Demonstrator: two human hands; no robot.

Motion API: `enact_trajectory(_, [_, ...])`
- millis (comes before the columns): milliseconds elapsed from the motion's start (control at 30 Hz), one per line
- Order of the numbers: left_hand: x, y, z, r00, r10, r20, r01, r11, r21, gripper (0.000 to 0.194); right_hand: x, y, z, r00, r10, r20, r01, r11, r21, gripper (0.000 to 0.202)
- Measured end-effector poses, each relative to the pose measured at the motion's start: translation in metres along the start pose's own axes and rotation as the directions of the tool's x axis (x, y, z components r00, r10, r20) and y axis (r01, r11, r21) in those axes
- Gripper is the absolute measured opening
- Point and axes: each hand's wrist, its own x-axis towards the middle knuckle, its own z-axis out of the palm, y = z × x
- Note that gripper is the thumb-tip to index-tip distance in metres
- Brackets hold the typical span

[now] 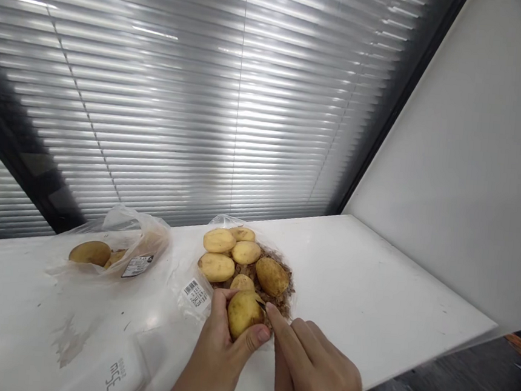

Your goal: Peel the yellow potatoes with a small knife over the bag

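My left hand (224, 344) is wrapped round a yellowish potato (243, 313), held above the table's front part. My right hand (314, 364) is closed on a small dark blade (260, 305) that touches the potato's right side; its handle is hidden in my fingers. Just behind my hands, several pale peeled potatoes (216, 268) lie on a clear plastic bag with brown peel scraps (285, 300). At the right of that pile is a darker, rough-skinned potato (272, 276). A label (196, 293) shows on the bag's left part.
On the white table (354, 277), a clear plastic bag (154, 235) with brown potatoes (90, 253) stands at the left. A white box-like object (112, 371) with printing lies at the front left. Window blinds (204, 105) rise behind, and a white panel (468, 159) stands at the right.
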Motion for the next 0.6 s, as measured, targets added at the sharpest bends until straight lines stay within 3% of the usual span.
enact_trajectory(167, [0.000,0.001,0.001,1.000,0.006,0.012,-0.006,1.000,0.022,0.039,-0.002,-0.008,0.004,0.995,0.090,-0.032,-0.091,0.996,-0.016,0.029])
enact_trajectory(367, [0.001,0.000,0.001,1.000,0.009,-0.016,-0.008,0.995,0.096,0.038,-0.005,-0.002,-0.003,0.994,0.029,0.109,-0.030,1.000,0.009,0.027])
enact_trajectory(600, [-0.002,0.004,0.000,0.998,0.045,-0.039,-0.039,0.988,0.151,0.038,0.006,-0.002,-0.006,0.973,0.167,0.160,-0.199,0.956,0.214,0.028])
